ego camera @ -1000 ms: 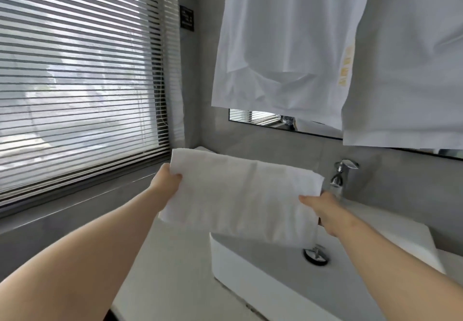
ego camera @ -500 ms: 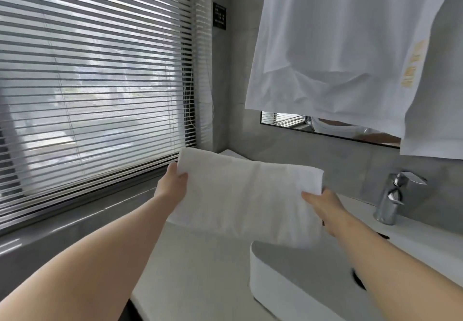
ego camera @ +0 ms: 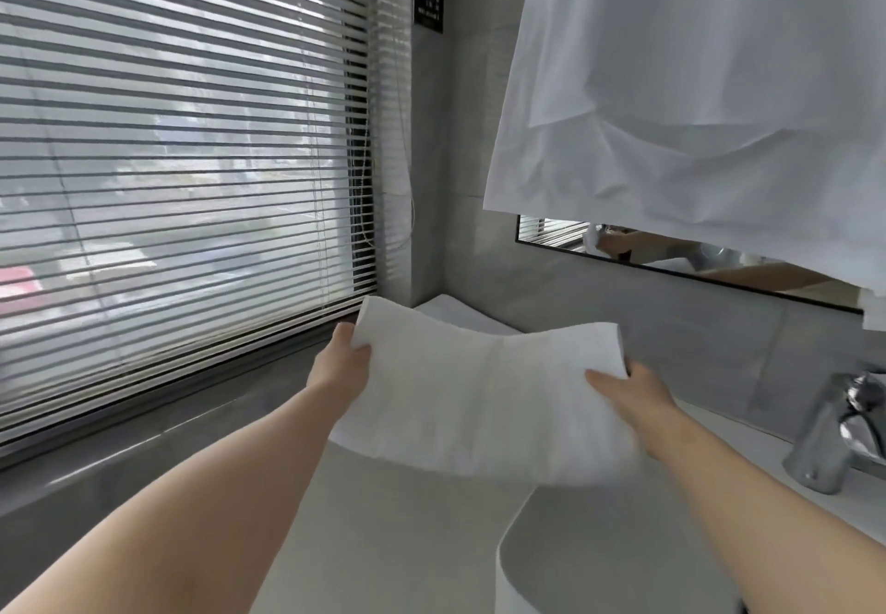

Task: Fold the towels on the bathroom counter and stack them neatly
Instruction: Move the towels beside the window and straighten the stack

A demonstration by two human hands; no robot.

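I hold a folded white towel (ego camera: 479,393) in the air above the light counter (ego camera: 383,532), near the corner by the window. My left hand (ego camera: 338,364) pinches its upper left corner. My right hand (ego camera: 628,397) grips its right edge, thumb lying on top. The towel sags a little in the middle. Behind it, in the corner, a stack of white folded towels (ego camera: 455,313) lies on the counter, mostly hidden by the held towel.
A white basin (ego camera: 518,560) sits at the lower right, with a chrome tap (ego camera: 834,431) behind it. White garments (ego camera: 695,100) hang over the mirror (ego camera: 671,258). A window with slatted blinds (ego camera: 182,157) fills the left, above a grey sill.
My view has swung left, so the basin and tap slid right. Both hands have carried the towel left and farther back, toward the corner stack.
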